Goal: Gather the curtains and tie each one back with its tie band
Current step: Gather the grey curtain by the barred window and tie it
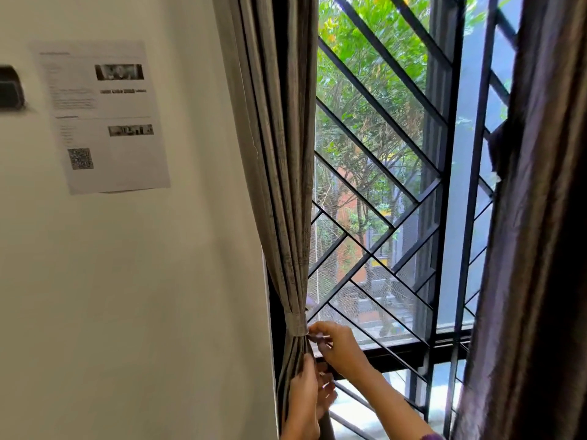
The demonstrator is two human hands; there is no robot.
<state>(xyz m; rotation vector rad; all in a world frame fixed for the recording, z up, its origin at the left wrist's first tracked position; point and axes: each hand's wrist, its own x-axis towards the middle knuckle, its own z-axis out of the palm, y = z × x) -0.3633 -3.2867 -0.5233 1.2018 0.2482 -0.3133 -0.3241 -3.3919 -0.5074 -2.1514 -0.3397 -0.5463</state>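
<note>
Left curtain (286, 185): gathered into a narrow bundle at the window's left edge, beside the wall; long axis runs top to bottom, leaning slightly, pinched to a waist low down.
Tie band (297, 325): wraps the bundle at that waist, lying crosswise to the folds; its free end points right, toward the window grille (381, 185).
Right hand (336, 344): just right of the band, its grip pinched on the band's end at the bundle's edge; the nearer hand to the fastening.
Left hand (306, 398): directly below the band, grip curled around the lower folds, steadying them.
Right curtain (540, 249): hangs dark along the frame's right side, well apart from both hands; whether it is tied I cannot tell.
Step, as I judge it: securing the band on the left bundle.
</note>
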